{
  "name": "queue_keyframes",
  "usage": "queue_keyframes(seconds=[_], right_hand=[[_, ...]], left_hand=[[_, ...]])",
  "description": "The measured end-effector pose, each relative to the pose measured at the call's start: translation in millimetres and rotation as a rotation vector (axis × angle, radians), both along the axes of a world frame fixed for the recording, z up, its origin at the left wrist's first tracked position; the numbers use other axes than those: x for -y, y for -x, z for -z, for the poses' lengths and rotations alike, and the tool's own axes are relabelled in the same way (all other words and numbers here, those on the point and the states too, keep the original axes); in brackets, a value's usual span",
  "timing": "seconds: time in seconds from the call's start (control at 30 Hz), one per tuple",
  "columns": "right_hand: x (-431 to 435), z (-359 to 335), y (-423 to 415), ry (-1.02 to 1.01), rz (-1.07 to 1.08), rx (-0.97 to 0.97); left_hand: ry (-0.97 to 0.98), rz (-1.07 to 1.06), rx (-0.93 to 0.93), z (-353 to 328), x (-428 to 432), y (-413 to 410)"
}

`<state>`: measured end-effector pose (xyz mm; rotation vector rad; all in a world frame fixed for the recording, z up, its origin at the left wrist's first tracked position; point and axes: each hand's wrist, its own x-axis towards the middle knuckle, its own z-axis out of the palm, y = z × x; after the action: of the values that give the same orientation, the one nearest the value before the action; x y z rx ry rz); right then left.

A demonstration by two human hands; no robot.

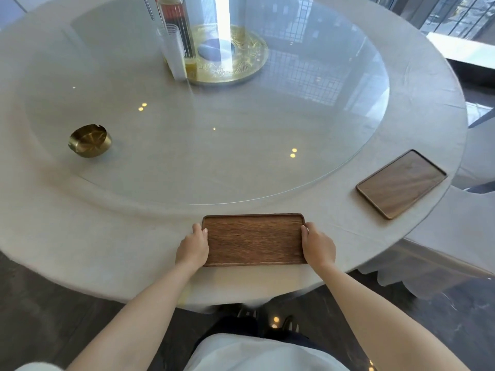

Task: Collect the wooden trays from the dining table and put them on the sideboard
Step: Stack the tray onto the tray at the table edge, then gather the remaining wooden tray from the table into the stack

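Note:
A flat rectangular wooden tray (254, 240) lies near the front edge of the round dining table (107, 250), right before me. My left hand (193, 246) grips its left short edge, thumb over the rim. My right hand (317, 245) grips its right short edge the same way. The tray looks to be resting on the grey tablecloth. A second wooden tray (401, 183) lies at an angle near the table's right edge, apart from both hands. No sideboard is in view.
A large glass turntable (203, 145) covers the table's middle. A brass ashtray (90, 140) sits on it at the left. Bottles (174, 36) stand near a gold centre disc (235, 54). A cloth-covered chair (455, 236) stands at the right.

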<state>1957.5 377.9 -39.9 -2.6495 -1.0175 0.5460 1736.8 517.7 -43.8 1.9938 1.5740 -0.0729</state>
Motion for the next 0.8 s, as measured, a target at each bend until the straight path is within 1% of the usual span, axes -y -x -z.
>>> queue_keyframes(seconds=[0.27,0.33,0.47,0.57,0.8], right_hand=[[2,2,-7,0.040,-0.078,-0.009],[1,2,-8,0.038,-0.071,-0.030],[-4,-5,-18,0.009,-0.018,-0.038],[-7,-18,-33,-0.039,0.047,-0.050],[-2,-49,-108,-0.212,0.124,-0.100]], left_hand=[[-0.035,0.009,-0.089,0,-2,-1],[-0.075,-0.024,-0.053,0,-2,0],[-0.163,-0.120,0.083,-10,-5,-16],[-0.197,-0.048,0.139,-19,-5,-44],[-0.147,0.105,0.224,-35,8,-140]])
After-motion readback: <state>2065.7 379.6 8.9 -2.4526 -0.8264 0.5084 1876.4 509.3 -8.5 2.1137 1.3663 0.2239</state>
